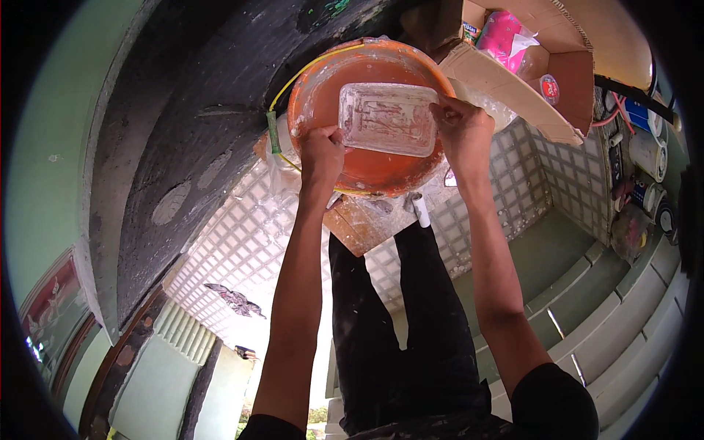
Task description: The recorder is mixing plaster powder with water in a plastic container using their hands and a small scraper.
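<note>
A shallow rectangular see-through plastic container, smeared with whitish residue, is held level between my hands. It hangs over the round orange bucket, whose walls carry pale dried splashes. My left hand is closed at the container's lower left edge, with the thumb on the rim. Fingers and thumb of my right hand pinch its right side. A yellow handle with a green grip runs along the bucket's left side. The bucket's bottom is mostly hidden by the container.
At the upper right stands an open cardboard box with a pink package inside. Below the bucket lies a stained board with a small white tube at its edge. Several paint buckets stand far right. A dark wall borders the left.
</note>
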A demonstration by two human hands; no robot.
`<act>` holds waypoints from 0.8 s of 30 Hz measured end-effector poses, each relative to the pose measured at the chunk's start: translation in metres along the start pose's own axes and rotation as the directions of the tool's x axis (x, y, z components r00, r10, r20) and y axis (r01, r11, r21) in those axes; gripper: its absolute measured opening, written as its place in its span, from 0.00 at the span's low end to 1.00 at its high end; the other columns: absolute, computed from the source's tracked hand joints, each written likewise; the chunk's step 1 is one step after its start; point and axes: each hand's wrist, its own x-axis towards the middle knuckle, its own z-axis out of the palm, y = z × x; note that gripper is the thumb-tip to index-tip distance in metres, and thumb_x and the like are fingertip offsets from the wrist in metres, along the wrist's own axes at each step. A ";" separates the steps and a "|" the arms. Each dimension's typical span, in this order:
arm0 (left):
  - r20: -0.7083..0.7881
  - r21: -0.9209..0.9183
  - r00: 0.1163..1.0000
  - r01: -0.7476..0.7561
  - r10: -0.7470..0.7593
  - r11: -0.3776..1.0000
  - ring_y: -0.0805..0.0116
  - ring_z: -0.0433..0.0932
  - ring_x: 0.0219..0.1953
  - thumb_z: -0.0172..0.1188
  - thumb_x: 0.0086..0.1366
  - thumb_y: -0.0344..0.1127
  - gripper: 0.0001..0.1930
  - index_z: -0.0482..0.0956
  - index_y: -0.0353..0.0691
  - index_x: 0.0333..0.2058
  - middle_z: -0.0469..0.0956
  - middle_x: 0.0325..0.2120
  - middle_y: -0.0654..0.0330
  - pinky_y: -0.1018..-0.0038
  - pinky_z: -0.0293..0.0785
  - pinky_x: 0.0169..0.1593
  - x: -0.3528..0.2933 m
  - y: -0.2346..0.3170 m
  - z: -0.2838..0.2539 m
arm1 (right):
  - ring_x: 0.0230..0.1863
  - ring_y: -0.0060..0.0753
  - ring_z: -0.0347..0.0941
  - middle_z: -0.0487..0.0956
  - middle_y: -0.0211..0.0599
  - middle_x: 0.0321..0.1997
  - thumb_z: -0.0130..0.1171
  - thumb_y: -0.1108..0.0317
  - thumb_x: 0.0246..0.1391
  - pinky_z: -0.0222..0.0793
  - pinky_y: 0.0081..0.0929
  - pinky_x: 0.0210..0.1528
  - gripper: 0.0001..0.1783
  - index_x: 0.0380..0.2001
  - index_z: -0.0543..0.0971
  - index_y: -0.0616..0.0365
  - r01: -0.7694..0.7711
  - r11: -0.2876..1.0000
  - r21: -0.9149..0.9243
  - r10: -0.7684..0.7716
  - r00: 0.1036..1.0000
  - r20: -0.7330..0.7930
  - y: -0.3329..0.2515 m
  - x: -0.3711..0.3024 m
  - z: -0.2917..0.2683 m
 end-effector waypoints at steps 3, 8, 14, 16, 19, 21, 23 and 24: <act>0.008 -0.001 0.998 -0.062 0.062 0.998 0.65 0.82 0.32 0.53 0.66 0.32 0.16 0.74 0.25 0.47 0.81 0.33 0.50 0.80 0.75 0.32 0.032 -0.052 0.014 | 0.22 0.13 0.69 0.79 0.36 0.21 0.63 0.75 0.47 0.68 0.17 0.28 0.12 0.38 0.80 0.67 0.015 0.999 0.049 -0.015 1.000 -0.008 -0.011 0.000 0.002; 0.088 -0.078 0.993 -0.067 0.073 0.995 0.63 0.82 0.32 0.53 0.65 0.29 0.15 0.74 0.23 0.45 0.79 0.34 0.50 0.82 0.78 0.30 0.037 -0.042 0.030 | 0.20 0.19 0.69 0.74 0.41 0.19 0.63 0.76 0.46 0.68 0.21 0.27 0.14 0.39 0.80 0.67 -0.026 0.990 0.141 0.034 0.998 -0.049 -0.019 -0.002 -0.004; 0.098 -0.124 0.995 -0.017 0.029 0.992 0.61 0.82 0.33 0.52 0.65 0.28 0.14 0.74 0.21 0.44 0.79 0.36 0.49 0.80 0.79 0.32 0.050 -0.063 0.025 | 0.21 0.13 0.68 0.78 0.32 0.21 0.63 0.74 0.48 0.68 0.17 0.27 0.12 0.38 0.81 0.66 -0.066 0.985 0.158 0.062 0.998 0.030 -0.036 -0.004 0.001; 0.144 -0.170 0.989 0.059 -0.035 0.984 0.62 0.82 0.32 0.51 0.66 0.29 0.14 0.74 0.22 0.44 0.79 0.35 0.49 0.80 0.78 0.31 0.042 -0.045 0.024 | 0.21 0.14 0.69 0.78 0.32 0.21 0.63 0.73 0.49 0.68 0.18 0.27 0.12 0.38 0.81 0.66 -0.062 0.988 0.142 0.059 0.998 0.027 -0.032 -0.003 -0.001; 0.049 -0.039 0.996 -0.079 0.081 0.996 0.62 0.82 0.32 0.51 0.66 0.30 0.14 0.75 0.23 0.44 0.80 0.34 0.49 0.79 0.77 0.31 0.032 -0.040 0.012 | 0.19 0.18 0.68 0.74 0.37 0.19 0.61 0.76 0.48 0.67 0.20 0.26 0.13 0.39 0.80 0.68 -0.074 0.989 0.128 0.076 0.997 -0.012 -0.027 -0.001 -0.001; 0.002 0.060 0.994 -0.111 0.111 0.992 0.62 0.82 0.32 0.52 0.66 0.31 0.14 0.76 0.24 0.43 0.81 0.33 0.49 0.78 0.76 0.32 0.013 -0.018 -0.003 | 0.21 0.19 0.70 0.76 0.39 0.21 0.61 0.76 0.48 0.68 0.21 0.28 0.12 0.38 0.80 0.68 -0.030 0.988 0.149 0.039 0.998 -0.058 -0.016 0.001 0.000; -0.043 0.158 0.989 -0.136 0.144 0.978 0.63 0.83 0.32 0.52 0.66 0.32 0.14 0.76 0.25 0.42 0.81 0.32 0.50 0.77 0.76 0.32 0.000 -0.006 -0.012 | 0.22 0.18 0.70 0.78 0.37 0.23 0.61 0.74 0.49 0.69 0.20 0.29 0.12 0.39 0.80 0.67 -0.058 0.989 0.135 0.063 0.998 -0.030 -0.009 0.001 -0.002; -0.061 0.054 0.991 -0.114 0.117 0.992 0.63 0.83 0.32 0.53 0.65 0.32 0.14 0.77 0.25 0.42 0.81 0.32 0.50 0.77 0.75 0.33 -0.002 -0.007 -0.016 | 0.24 0.17 0.71 0.80 0.35 0.24 0.61 0.71 0.51 0.70 0.19 0.30 0.12 0.39 0.80 0.65 -0.085 0.988 0.125 0.086 0.996 -0.001 -0.007 0.001 -0.001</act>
